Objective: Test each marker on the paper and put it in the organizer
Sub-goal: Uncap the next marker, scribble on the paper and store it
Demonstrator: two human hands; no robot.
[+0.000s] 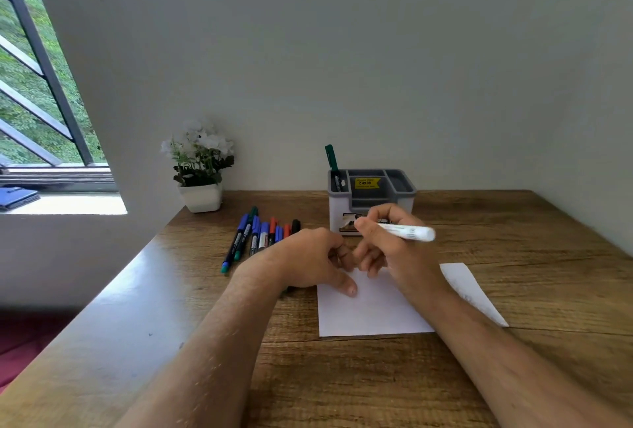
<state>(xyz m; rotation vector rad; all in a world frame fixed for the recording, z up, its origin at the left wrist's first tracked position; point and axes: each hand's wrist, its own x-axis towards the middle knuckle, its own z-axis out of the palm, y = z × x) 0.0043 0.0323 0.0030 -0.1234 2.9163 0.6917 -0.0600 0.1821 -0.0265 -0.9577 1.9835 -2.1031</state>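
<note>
My right hand [387, 249] grips a white marker [407, 232] over the paper [370, 314] on the wooden counter [342, 379]. My left hand [308, 259] has curled fingers, thumb pressing the sheet. Loose markers [260, 235] lie left of the organizer [371, 201].

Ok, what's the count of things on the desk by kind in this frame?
Markers: 10 visible (8 in the pile, 1 white marker in the right hand, 1 green marker in the organizer)
Paper: 1
Organizer: 1
Potted plant: 1
Total: 13
</note>
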